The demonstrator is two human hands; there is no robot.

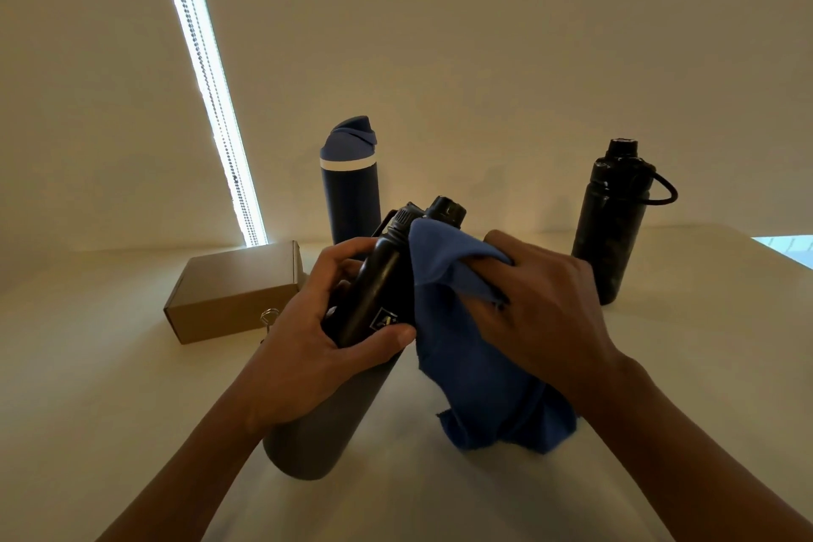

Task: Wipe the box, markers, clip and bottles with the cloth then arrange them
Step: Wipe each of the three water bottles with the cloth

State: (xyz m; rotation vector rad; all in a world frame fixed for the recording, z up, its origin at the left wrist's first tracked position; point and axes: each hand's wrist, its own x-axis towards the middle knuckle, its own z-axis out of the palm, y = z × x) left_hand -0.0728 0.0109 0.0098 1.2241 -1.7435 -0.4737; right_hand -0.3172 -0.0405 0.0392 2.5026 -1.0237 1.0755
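In the middle of the frame, the left hand (303,348) is gripping the black bottle (378,290) so it keeps steady, while the right hand (545,308) is pinching the blue cloth (466,365) against it for wiping.

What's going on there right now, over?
Left hand grips black bottle. Right hand presses blue cloth against it. Nothing in the way.

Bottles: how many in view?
3. A black and grey bottle held tilted in the left hand; a navy bottle upright behind it; a black bottle upright at back right. The hands and cloth could hide others.
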